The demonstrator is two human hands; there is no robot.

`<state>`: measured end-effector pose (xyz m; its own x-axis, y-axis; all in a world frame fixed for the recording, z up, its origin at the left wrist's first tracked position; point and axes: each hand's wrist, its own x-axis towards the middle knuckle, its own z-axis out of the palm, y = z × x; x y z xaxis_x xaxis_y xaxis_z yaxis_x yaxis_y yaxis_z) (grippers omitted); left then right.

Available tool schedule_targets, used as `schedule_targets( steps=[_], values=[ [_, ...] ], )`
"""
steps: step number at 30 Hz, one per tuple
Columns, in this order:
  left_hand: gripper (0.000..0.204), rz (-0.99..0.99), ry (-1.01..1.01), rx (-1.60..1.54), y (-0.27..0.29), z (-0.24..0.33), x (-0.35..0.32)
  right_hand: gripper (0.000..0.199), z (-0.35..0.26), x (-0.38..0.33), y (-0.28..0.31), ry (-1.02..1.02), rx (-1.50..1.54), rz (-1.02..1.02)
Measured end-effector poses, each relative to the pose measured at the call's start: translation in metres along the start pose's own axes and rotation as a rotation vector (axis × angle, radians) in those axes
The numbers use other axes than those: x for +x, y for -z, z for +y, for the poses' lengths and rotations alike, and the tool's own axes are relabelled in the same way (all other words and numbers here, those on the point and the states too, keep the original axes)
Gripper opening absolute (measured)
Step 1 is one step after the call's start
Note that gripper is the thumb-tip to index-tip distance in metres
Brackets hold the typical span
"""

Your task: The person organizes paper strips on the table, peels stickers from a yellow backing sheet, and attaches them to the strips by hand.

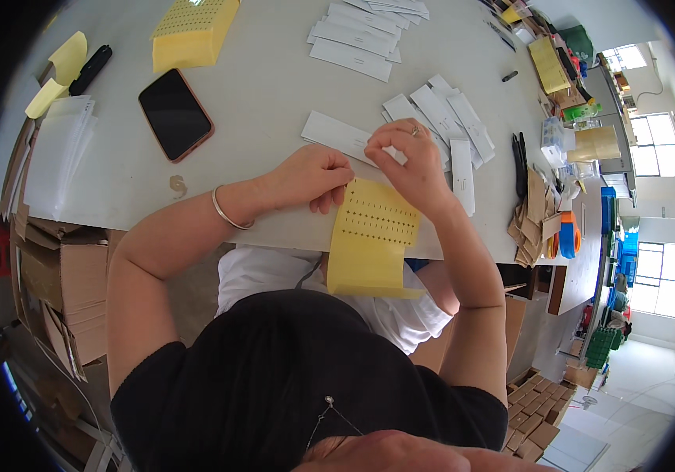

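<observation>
Looking down over our own dark top, we see both bare hands meeting at the near edge of the white table (259, 102). Our left hand (310, 177), with a silver bangle (227, 211) on its wrist, is curled and rests against the upper left corner of a yellow perforated sheet (373, 236); its fingertips are tucked under, so we cannot tell whether they pinch anything. Our right hand (412, 161) has thumb and forefinger drawn narrowly together just above the sheet's top edge, beside a white paper strip (337, 135); whatever sits between those fingertips is too small to make out. The yellow sheet lies half on the table and hangs over the edge toward our lap, its lower part folded out of sight.

A dark phone (175, 112) lies face up to the left, well apart from the hands. More white strips (444, 118) are scattered behind the right hand, partly hidden by it. A yellow stack (192, 31) is cut off by the top edge. Cardboard boxes (58, 291) at lower left blur toward the rim
</observation>
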<state>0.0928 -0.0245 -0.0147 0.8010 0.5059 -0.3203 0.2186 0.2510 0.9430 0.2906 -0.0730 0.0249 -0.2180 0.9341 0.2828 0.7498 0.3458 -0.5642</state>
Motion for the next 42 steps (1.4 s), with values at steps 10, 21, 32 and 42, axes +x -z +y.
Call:
schedule_targets(
  steps=[10,21,32,42],
  values=[
    [0.023,0.042,-0.021,-0.08,0.001,-0.001,-0.002,0.005,-0.003,-0.011,-0.003,0.105,-0.088,-0.044],
    [0.023,0.058,-0.007,-0.102,0.002,-0.003,0.001,0.009,-0.013,-0.013,-0.006,0.32,-0.242,0.041],
    [0.024,-0.003,0.001,0.104,-0.001,0.002,-0.004,0.022,0.033,0.013,-0.038,-0.112,-0.282,0.02],
    [0.024,-0.026,-0.097,0.19,-0.006,0.001,-0.006,0.054,0.015,-0.002,-0.009,0.031,-0.355,-0.094]
  ],
)
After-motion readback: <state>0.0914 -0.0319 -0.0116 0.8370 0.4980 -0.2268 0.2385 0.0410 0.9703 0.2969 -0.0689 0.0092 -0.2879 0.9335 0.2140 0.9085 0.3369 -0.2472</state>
